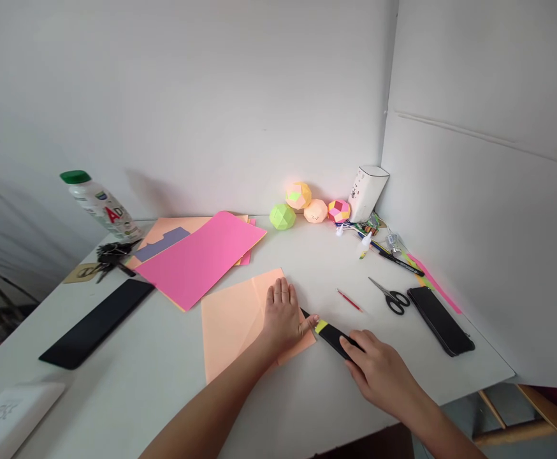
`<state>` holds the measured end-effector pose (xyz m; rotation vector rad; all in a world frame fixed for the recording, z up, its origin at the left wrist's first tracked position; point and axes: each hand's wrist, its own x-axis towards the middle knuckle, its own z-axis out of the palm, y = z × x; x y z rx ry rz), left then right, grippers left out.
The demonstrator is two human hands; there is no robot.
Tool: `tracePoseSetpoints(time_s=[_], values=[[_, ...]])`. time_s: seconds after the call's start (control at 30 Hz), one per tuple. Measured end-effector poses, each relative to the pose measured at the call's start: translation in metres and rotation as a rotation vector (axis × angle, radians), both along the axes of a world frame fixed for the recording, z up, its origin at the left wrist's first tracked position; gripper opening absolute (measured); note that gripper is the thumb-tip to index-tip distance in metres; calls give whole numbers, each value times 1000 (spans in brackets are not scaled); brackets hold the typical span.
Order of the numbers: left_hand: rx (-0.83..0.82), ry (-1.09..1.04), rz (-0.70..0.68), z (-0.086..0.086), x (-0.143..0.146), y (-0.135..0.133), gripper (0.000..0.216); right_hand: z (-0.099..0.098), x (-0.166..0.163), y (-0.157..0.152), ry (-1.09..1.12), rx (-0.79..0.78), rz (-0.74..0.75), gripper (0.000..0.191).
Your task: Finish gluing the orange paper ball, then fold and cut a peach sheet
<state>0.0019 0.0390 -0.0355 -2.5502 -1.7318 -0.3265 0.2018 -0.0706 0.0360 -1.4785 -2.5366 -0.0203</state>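
Observation:
A sheet of peach paper [228,319] with crease lines lies on the table. My left hand [282,315] is spread on its right part, fingers pointing away from me and thumb stretched to the right. In my right hand [376,370] is a black and yellow utility knife [334,336], its dark blade pointing up and left at the paper's right edge. The blade passes close to my left thumb; whether it touches the paper I cannot tell. A thin red pen-like stick [349,300] and black-handled scissors [395,299] lie beyond the knife.
Pink sheets [206,261] lie behind the peach paper, near several folded paper balls [283,217] by the wall. A white bottle [99,204], keys [113,255] and a black slab [97,324] stand or lie at left. A dark phone-like case [441,320] lies at right.

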Motion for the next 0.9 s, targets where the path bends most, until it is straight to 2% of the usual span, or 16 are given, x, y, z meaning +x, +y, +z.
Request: tracePoseSetpoints(time_s=[0.17,0.3,0.47,0.63,0.9], values=[[23,-29,-51,4,-12,12,60,1,1,1,17,-42,-14,33],[28,-53,-137,5,-31,27,47,4,2,0,31,-67,-24,35],[32,-81,-142,-4,-41,36,57,4,3,1,22,-51,-11,34],[6,-76,-144,-12,-40,38,76,3,1,7,-20,-35,2,35],[-15,-71,-150,-17,-40,41,96,-2,-7,38,-57,-23,6,35]])
